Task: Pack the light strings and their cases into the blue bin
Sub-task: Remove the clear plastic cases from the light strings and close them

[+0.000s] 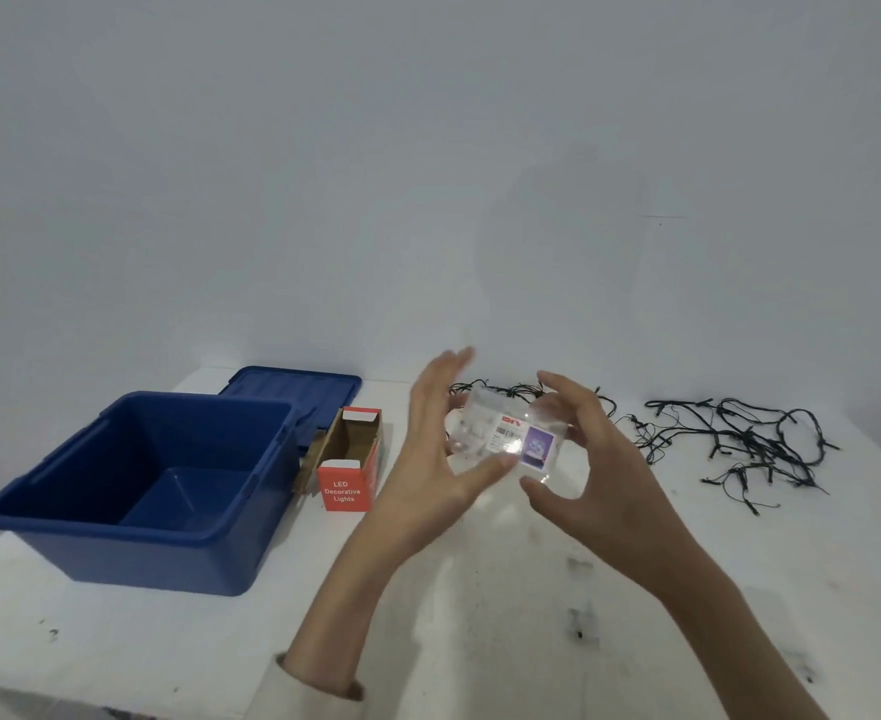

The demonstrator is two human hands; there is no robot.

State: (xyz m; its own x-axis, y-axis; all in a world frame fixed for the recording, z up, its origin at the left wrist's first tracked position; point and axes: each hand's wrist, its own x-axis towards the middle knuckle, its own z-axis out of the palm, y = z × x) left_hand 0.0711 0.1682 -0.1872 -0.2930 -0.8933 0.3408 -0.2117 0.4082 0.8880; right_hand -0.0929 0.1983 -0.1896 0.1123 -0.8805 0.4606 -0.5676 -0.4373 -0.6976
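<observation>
- On the white surface [480,626], at the left of the frame: blue bin [158,558], open at the top, with a blue lid [293,394] lying flat just behind it.
- Just right of the bin: red box [347,472], lying down with end flaps open and brown card showing inside.
- At the right of the frame: loose tangle of dark light strings [739,444] spread over the surface. Another dark string [501,391] behind the hands, partly hidden by them.
- In the centre of the frame: clear case [501,433], held up between both hands, well apart from the bin.
- Right hand [599,470] curled round the case's right side, forefinger over the top edge, thumb beneath.
- Left hand [428,459] spread, fingers straight, pointing up and motion-blurred, thumb tip touching the case's lower front edge. Pale cuff [319,683] at that wrist.
- In white on the red box's near flap: "LED Decorative Lights".
- On the case: label with red lettering too blurred to read, plus a purple picture.
</observation>
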